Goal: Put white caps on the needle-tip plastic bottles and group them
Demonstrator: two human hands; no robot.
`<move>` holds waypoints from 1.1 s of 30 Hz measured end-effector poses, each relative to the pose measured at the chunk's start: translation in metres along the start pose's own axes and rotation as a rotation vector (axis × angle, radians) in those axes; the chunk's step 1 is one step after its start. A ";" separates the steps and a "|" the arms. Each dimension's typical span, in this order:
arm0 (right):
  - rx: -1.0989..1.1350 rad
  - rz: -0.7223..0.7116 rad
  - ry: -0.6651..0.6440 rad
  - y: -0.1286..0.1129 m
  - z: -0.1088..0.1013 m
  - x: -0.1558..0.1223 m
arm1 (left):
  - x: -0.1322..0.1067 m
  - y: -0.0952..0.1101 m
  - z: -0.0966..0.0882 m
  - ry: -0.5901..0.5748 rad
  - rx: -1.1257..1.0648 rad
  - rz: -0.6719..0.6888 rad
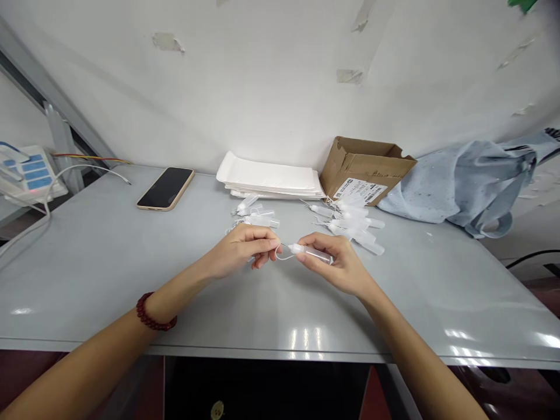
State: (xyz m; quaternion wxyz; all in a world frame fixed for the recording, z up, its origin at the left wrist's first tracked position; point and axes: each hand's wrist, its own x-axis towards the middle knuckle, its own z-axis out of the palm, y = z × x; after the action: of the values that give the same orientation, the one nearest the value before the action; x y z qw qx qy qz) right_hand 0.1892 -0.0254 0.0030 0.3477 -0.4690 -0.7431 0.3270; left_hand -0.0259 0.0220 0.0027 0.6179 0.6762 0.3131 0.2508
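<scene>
My right hand (328, 259) is closed round a small clear plastic bottle (315, 253) with a white cap and a thin needle tip that points left. My left hand (251, 245) pinches at the end of that needle; what its fingertips grip is too small to make out. A thin white loop (284, 258) hangs between the two hands, by the cap. Behind my left hand lies a small group of similar needle-tip bottles (262, 221). A larger pile of the same bottles (354, 221) lies behind my right hand.
A stack of white paper-like sheets (271, 175) and an open cardboard box (371, 166) stand against the wall. A phone (166, 188) lies at the left on the grey table (109, 256). A light blue cloth bag (455, 181) is at the right, a power strip (32, 172) with cables far left.
</scene>
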 end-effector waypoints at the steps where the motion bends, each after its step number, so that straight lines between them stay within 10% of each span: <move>1: 0.001 0.002 -0.001 0.000 0.000 0.000 | 0.000 0.000 0.000 0.000 0.002 0.000; 33: -0.015 0.015 -0.023 -0.001 0.003 0.000 | -0.002 0.001 0.010 0.059 0.148 0.019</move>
State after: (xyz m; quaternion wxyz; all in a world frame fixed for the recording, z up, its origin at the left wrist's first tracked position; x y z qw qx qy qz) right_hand 0.1864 -0.0264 0.0018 0.3334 -0.4733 -0.7459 0.3294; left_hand -0.0199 0.0139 0.0029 0.5543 0.7153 0.3425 0.2525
